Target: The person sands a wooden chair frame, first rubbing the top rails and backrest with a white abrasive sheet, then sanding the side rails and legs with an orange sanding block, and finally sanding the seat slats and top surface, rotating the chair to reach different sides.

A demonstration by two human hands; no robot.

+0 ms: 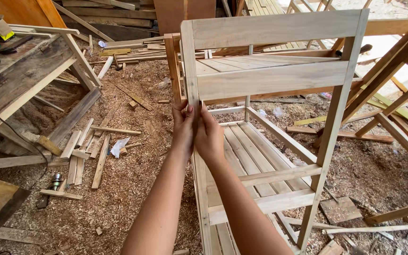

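Above sawdust floor (133, 189), both hands, left (183, 130) and right (208, 134), apparently pinch the chair frame's upright (191, 71), arms outstretched.

One head-worn camera is looking down and forward from close range, taking in the wooden chair frame (270, 123) right ahead and the sawdust-strewn floor (133, 189) beyond.

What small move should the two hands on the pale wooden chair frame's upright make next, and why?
Probably slide both hands down the post. The left hand and right hand pinch the left upright post of the pale wooden chair frame just under its lower back slat; the post below lies untouched.
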